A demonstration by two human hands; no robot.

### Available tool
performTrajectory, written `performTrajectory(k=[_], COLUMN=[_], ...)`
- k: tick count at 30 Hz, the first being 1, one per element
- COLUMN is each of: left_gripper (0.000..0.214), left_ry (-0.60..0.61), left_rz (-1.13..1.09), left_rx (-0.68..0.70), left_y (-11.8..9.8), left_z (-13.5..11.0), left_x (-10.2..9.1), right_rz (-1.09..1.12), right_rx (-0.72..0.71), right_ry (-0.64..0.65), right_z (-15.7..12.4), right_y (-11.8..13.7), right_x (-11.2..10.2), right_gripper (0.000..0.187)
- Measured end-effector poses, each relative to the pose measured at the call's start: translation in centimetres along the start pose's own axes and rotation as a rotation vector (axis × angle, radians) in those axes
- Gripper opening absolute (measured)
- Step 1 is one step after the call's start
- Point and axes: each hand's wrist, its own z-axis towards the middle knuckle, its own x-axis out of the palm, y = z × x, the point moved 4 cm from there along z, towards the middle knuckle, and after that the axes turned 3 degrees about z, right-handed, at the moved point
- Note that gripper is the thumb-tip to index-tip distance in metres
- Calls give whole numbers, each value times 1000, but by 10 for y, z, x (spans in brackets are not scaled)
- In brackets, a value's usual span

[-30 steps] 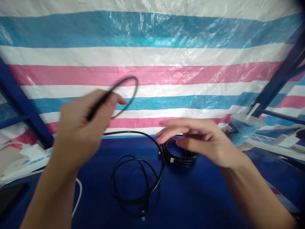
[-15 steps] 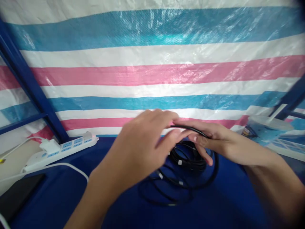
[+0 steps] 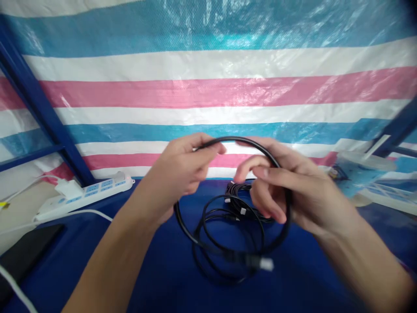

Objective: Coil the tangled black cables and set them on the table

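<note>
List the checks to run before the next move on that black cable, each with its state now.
1. Left hand grips black cable at the loop's top: ok.
2. Right hand holds the loop's other side: ok.
3. Loop free of the second coil on the table: cannot tell, they overlap.
4. Loose connector in sight: ok, though blurred.
5. Power strip apart from both hands: ok.

Raised left hand (image 3: 182,174) and right hand (image 3: 289,191) seemingly pinch.
</note>
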Motion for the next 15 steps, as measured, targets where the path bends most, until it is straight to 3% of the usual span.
performTrajectory(k=[2,4,10,12,15], left_gripper=[8,13,20,19,17], left_ry=[-86,-184,-439,-456,-310], left_rz=[-146,-299,-774,-839,-725], left_rx=[-2,4,5,-4,-35], left_y=[-1,0,15,17,9], left_z=[2,4,10,11,9], left_x=[-13,-23,-30,-26,-20], right_rz=[155,268,462,399,245], right_rx=[152,190,-116,-175,-202], right_ry=[72,95,24,-13,-113], right_z=[2,4,11,10,8], right_y=[-14,-26,-39,-37,-24], right_x=[9,18,42,49,50], right_gripper=[21,27,60,50,14])
